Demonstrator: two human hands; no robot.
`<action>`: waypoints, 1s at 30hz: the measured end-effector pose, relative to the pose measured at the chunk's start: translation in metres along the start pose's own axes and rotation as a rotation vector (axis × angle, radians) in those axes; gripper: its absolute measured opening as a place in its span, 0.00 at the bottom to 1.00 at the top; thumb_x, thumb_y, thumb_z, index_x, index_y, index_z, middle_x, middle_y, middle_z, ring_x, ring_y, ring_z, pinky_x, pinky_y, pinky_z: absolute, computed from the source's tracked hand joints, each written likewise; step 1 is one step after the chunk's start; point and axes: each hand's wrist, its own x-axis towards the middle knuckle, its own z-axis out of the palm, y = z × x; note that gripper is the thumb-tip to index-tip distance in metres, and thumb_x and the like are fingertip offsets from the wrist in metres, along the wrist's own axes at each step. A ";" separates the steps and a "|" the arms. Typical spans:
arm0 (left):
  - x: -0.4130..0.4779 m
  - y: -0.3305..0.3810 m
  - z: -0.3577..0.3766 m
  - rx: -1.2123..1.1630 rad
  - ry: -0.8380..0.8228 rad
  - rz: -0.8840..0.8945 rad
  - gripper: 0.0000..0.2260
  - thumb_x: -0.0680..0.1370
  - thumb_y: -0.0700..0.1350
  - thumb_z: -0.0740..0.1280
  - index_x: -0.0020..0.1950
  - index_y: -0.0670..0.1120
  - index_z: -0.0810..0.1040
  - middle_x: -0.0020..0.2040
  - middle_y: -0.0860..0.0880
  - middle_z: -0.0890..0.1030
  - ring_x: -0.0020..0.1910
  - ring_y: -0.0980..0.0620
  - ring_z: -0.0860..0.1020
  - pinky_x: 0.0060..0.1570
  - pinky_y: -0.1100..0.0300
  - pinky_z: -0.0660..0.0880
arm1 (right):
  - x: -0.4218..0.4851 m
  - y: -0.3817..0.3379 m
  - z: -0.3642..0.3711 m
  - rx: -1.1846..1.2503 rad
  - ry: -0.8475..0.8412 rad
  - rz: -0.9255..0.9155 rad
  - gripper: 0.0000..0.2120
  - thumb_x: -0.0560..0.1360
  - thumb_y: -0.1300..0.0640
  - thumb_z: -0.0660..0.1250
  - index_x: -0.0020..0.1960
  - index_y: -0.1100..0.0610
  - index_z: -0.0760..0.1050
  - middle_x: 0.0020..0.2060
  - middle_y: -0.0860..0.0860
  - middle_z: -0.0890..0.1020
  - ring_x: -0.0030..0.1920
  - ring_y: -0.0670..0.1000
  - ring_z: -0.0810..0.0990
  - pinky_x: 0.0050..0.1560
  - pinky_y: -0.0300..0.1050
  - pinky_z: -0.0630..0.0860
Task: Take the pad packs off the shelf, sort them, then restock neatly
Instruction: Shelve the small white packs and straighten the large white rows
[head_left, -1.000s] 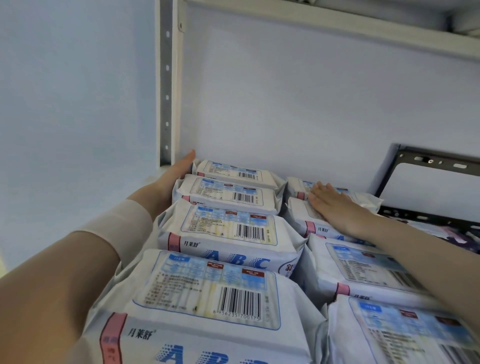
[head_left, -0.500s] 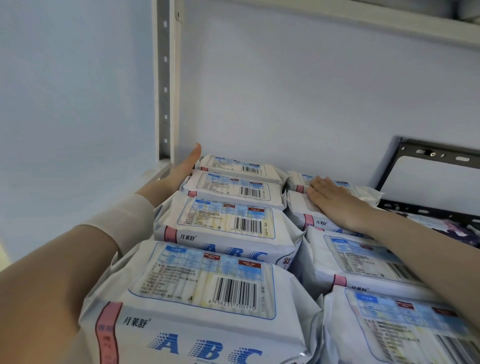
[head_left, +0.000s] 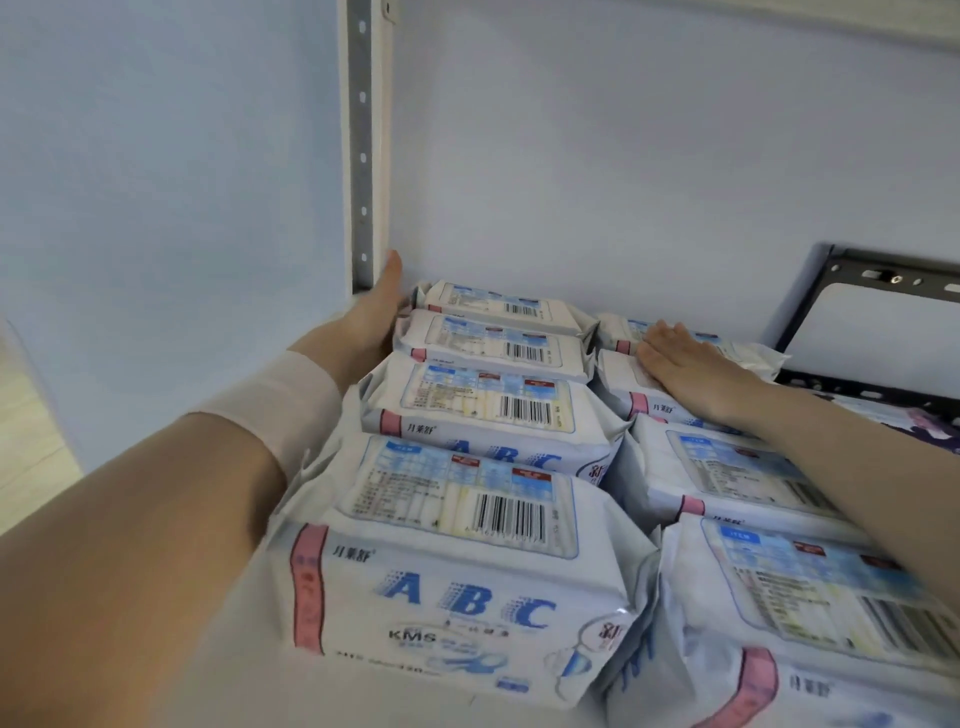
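The pad packs are found on the shelf (head_left: 447, 718) in two rows running front to back, label and barcode side up: a left row (head_left: 488, 410) and a right row (head_left: 727, 478), touching along the middle. Restocking is judged to be nearly done, and the step in hand appears to be the squaring of the rows.

The left hand (head_left: 376, 317) is laid against the outer side of the rearmost left packs, just beside the shelf upright (head_left: 361, 156). Its fingers are straight and together, and nothing is gripped. The right hand (head_left: 691, 364) is pressed flat on top of the back packs of the right row, fingers straight and close together, clamped on nothing.

For a neat result, the sideways push from the left is best spread along the palm. These soft packs are likely to dent or bulge if they are poked with fingertips. The downward pressure on the right row should be light and even, so that packs are stopped from riding up over one another at the seam.

The black metal bracket (head_left: 831, 270) lies beside the right row at the back, so the push should be ended once the rows meet squarely. The front pack (head_left: 457, 587) should then be checked for alignment with the shelf's front edge.
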 end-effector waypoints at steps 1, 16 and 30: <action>-0.005 -0.001 -0.002 -0.006 -0.014 0.017 0.34 0.76 0.68 0.43 0.65 0.45 0.69 0.63 0.44 0.76 0.53 0.48 0.78 0.43 0.60 0.78 | -0.003 -0.002 -0.001 0.008 -0.006 -0.003 0.26 0.82 0.47 0.40 0.76 0.57 0.42 0.76 0.53 0.43 0.76 0.51 0.41 0.73 0.47 0.42; -0.117 -0.009 0.013 -0.111 -0.120 -0.002 0.31 0.76 0.68 0.43 0.51 0.55 0.81 0.52 0.47 0.83 0.50 0.48 0.82 0.49 0.56 0.78 | -0.095 -0.022 0.000 0.149 -0.007 -0.049 0.29 0.80 0.45 0.41 0.76 0.58 0.43 0.76 0.52 0.42 0.75 0.49 0.37 0.72 0.45 0.37; -0.127 -0.006 0.028 0.290 0.068 0.069 0.13 0.82 0.55 0.51 0.46 0.52 0.72 0.33 0.56 0.76 0.20 0.65 0.75 0.18 0.74 0.67 | -0.097 -0.021 0.015 0.057 -0.008 -0.052 0.29 0.80 0.43 0.40 0.76 0.56 0.38 0.75 0.50 0.38 0.75 0.47 0.38 0.73 0.42 0.38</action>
